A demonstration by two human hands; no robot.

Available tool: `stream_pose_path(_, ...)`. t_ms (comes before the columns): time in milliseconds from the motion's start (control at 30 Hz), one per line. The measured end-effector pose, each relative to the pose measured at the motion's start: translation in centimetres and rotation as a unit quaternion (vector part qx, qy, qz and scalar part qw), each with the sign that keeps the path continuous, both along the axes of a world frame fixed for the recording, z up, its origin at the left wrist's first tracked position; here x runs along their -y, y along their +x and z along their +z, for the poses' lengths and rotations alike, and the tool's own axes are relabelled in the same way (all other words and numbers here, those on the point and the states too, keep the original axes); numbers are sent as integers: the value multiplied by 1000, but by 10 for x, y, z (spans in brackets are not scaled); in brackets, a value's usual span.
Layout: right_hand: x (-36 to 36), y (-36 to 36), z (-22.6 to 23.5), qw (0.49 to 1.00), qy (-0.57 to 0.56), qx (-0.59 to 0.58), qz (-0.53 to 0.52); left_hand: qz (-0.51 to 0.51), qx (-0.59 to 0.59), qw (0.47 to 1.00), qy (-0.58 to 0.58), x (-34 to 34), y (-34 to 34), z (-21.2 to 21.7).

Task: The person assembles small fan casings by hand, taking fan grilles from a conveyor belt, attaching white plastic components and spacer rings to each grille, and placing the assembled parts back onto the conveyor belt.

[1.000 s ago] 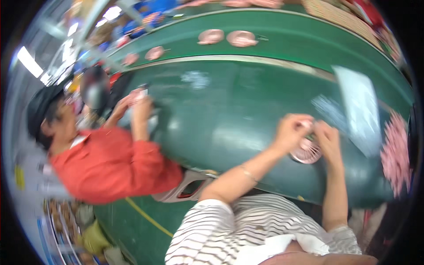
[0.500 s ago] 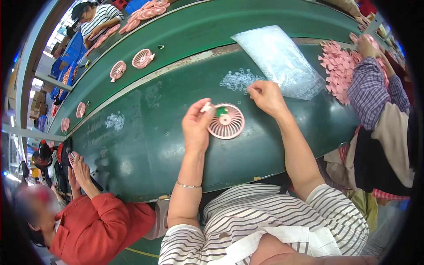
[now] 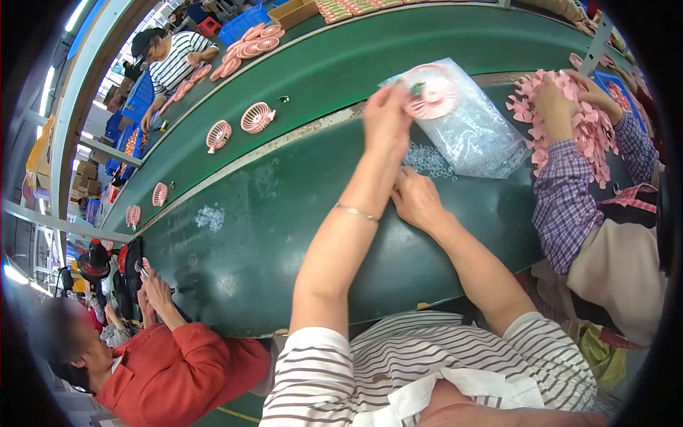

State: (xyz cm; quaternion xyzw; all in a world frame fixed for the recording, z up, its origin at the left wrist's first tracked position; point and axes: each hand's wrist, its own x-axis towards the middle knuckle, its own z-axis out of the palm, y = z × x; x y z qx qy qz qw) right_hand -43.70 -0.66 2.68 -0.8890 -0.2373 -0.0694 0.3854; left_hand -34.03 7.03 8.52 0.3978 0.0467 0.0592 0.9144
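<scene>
My left hand (image 3: 388, 119) is raised toward the far side of the green work surface (image 3: 284, 235), closed on a round pink slotted fan cover (image 3: 442, 98). A bit of green shows on the cover near my fingers; both are slightly blurred. Behind the cover lies a clear plastic bag (image 3: 478, 136) of small pale parts. My right hand (image 3: 420, 201) rests on the surface, fingers curled together, partly behind my left forearm. Whatever its fingertips may hold is hidden. Just beyond it is a loose pile of small clear rings (image 3: 430, 161).
Pink fan covers (image 3: 257, 117) lie on the green belt (image 3: 320, 85) beyond the surface's raised edge. Another small heap of clear rings (image 3: 210, 218) is at left. At right, a co-worker's hands (image 3: 556, 107) are in a pile of pink blades (image 3: 580, 132). A person in red (image 3: 178, 370) works at left.
My left hand has carried the pink fan cover away and to the right, over the bag. My right hand has come nearer and slightly left of the ring pile. The view has shifted.
</scene>
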Motion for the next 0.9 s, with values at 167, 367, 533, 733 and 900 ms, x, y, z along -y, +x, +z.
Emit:
stream_pose_path(167, 16, 11, 0, 1000, -10, -1, -3, 20, -4, 941, 339, 1, 41, 17)
stream_pose_path(367, 15, 20, 2, 1000, -1, -2, 10, 355, -143, 449, 807, -211, 66, -27)
stream_pose_path(533, 15, 17, 5, 1000, -3, -17, 14, 283, -171, 326, 886, -259, 40, -43)
stream_pose_path(733, 27, 29, -10, 986, 146, -83, 5, 271, 78, 358, 890, -171, -12, -4)
stream_pose_path(900, 14, 37, -16, 926, 275, -257, 5, 154, -1, 464, 873, -95, -97, -11)
